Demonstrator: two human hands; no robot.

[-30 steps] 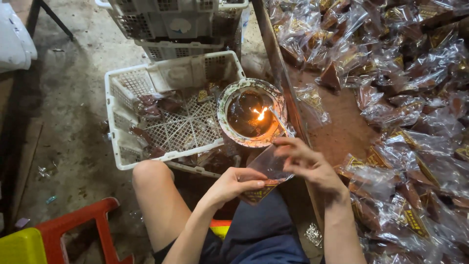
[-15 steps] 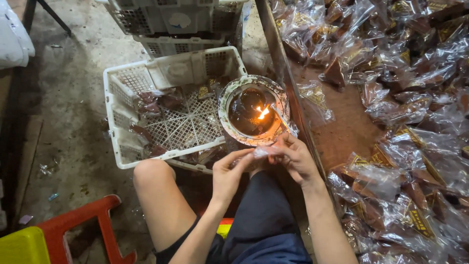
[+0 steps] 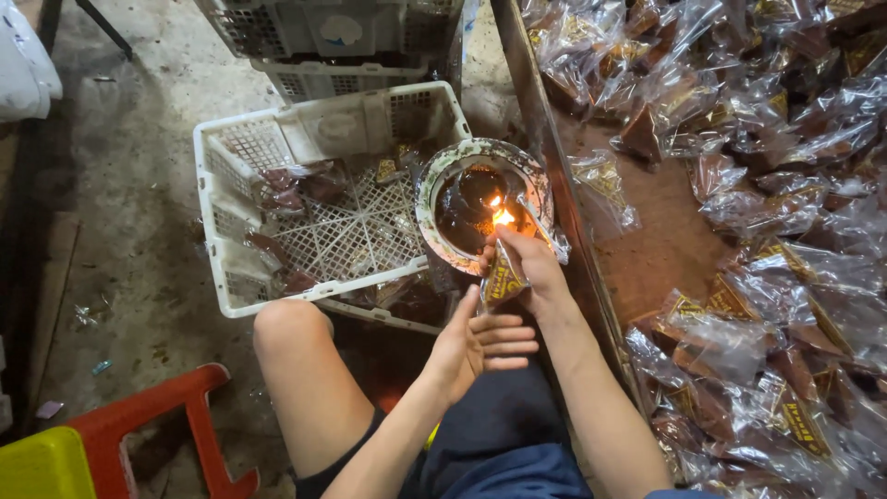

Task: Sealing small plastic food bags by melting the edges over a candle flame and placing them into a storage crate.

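Bare arms all the way down, no sleeves, no watch, no bands or rings on the left hand (image 3: 479,340) or the right hand (image 3: 528,268). No gloves either. Short plain nails, nothing painted. Dark navy shorts (image 3: 499,434), a bit faded and creased across the lap, ending well above the bare knee (image 3: 291,323). Lighter blue cloth at the bottom edge near the shorts, hard to tell whether shirt hem or part of the shorts. A sliver of yellow peeking out beside the left forearm, too small to make out.
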